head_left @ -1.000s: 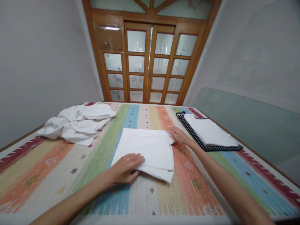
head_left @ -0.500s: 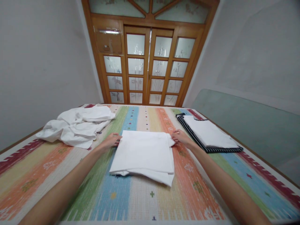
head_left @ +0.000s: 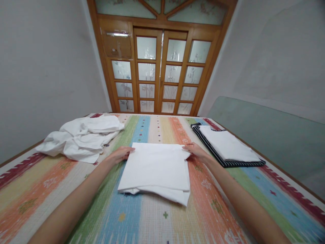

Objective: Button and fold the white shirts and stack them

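Left hand [head_left: 121,154] has moved to the cloth's [head_left: 154,167] far left corner; right hand [head_left: 196,151] at far right; both pinching it; striped cover [head_left: 152,220] beneath; glazed doors [head_left: 147,61] beyond, pale walls [head_left: 50,67] flanking.

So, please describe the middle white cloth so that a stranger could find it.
On the striped cover, find the left hand and right hand. The folded white cloth spans between them; both hands touch it, unlike the crumpled heap at left and the black-and-white stack at right.
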Demonstrator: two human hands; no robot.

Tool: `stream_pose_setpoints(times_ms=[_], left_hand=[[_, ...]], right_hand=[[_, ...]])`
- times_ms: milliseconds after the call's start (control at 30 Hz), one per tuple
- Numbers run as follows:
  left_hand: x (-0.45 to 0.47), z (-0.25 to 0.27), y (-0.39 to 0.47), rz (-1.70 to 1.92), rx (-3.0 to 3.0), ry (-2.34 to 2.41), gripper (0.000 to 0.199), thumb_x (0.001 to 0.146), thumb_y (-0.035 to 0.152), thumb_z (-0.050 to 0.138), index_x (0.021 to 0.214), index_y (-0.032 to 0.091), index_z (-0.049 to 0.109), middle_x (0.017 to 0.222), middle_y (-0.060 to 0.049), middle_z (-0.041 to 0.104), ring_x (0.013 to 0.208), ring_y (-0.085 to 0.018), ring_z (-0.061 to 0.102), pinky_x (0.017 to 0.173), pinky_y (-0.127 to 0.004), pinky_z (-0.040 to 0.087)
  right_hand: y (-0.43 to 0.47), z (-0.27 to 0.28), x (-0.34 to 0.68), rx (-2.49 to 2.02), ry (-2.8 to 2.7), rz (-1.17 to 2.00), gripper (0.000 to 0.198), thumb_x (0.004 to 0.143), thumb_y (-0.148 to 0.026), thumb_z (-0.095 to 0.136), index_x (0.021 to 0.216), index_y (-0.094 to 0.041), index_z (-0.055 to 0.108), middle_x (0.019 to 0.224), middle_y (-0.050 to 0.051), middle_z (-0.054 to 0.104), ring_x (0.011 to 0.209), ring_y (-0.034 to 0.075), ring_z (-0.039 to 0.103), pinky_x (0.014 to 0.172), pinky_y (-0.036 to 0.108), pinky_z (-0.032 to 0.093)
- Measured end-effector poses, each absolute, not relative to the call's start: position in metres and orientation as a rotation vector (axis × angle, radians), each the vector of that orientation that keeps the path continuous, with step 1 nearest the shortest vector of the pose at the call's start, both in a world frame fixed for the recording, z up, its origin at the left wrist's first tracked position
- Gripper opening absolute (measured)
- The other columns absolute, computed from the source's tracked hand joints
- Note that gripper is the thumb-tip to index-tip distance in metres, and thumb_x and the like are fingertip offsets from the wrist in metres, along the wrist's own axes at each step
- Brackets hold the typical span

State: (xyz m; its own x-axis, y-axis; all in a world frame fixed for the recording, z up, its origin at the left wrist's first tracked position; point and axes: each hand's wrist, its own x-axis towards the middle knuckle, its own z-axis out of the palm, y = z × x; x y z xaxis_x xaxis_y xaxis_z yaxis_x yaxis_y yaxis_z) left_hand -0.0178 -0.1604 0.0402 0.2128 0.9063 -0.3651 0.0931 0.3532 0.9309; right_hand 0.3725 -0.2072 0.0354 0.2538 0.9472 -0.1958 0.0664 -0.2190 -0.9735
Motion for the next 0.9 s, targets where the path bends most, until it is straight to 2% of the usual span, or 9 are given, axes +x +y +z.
stream_pose_setpoints(times_ms=[167, 300, 467, 633, 900], left_hand=[[-0.011, 0.037, -0.156, 0.64, 1.048, 1.171, 0.028, 0.065, 0.032, 0.08, 0.073, 0.008, 0.068, 0.077, -0.013, 0.074, 0.065, -0.02, 0.068, 0.06, -0.028, 0.054], [-0.011, 0.035, -0.156, 0.587, 1.038, 1.139, 0.022, 0.066, 0.027, 0.079, 0.071, 0.009, 0.068, 0.073, -0.012, 0.074, 0.06, -0.02, 0.067, 0.057, -0.028, 0.054], [-0.007, 0.028, -0.157, 0.686, 1.01, 1.158, 0.019, 0.073, 0.027, 0.073, 0.075, 0.009, 0.067, 0.073, -0.011, 0.074, 0.059, -0.02, 0.068, 0.056, -0.027, 0.054], [0.001, 0.025, -0.155, 0.778, 0.98, 1.271, 0.015, 0.079, 0.027, 0.066, 0.077, 0.012, 0.064, 0.064, -0.006, 0.071, 0.052, -0.017, 0.064, 0.05, -0.026, 0.05], [-0.008, 0.025, -0.155, 0.701, 1.013, 1.212, 0.023, 0.071, 0.032, 0.074, 0.073, 0.01, 0.068, 0.071, -0.008, 0.073, 0.058, -0.018, 0.065, 0.055, -0.025, 0.05]], right_hand=[[-0.205, 0.031, 0.367, -1.383, -1.014, 1.209, 0.069, 0.061, -0.02, 0.08, 0.12, -0.018, 0.044, 0.066, -0.003, 0.065, 0.052, 0.014, 0.062, 0.044, 0.021, 0.047], [-0.207, 0.029, 0.366, -1.334, -1.202, 1.251, 0.085, 0.051, -0.018, 0.082, 0.127, -0.018, 0.043, 0.074, 0.0, 0.068, 0.064, 0.018, 0.066, 0.054, 0.024, 0.052], [-0.204, 0.021, 0.36, -1.329, -1.084, 1.148, 0.074, 0.054, -0.022, 0.077, 0.122, -0.022, 0.047, 0.073, -0.003, 0.064, 0.06, 0.016, 0.063, 0.053, 0.025, 0.05], [-0.196, 0.013, 0.352, -1.364, -0.92, 1.106, 0.071, 0.055, -0.017, 0.073, 0.119, -0.024, 0.044, 0.07, -0.006, 0.06, 0.054, 0.013, 0.059, 0.046, 0.021, 0.045], [-0.198, 0.017, 0.358, -1.386, -0.897, 1.206, 0.071, 0.058, -0.014, 0.075, 0.12, -0.023, 0.042, 0.068, -0.006, 0.062, 0.049, 0.012, 0.058, 0.042, 0.02, 0.044]])
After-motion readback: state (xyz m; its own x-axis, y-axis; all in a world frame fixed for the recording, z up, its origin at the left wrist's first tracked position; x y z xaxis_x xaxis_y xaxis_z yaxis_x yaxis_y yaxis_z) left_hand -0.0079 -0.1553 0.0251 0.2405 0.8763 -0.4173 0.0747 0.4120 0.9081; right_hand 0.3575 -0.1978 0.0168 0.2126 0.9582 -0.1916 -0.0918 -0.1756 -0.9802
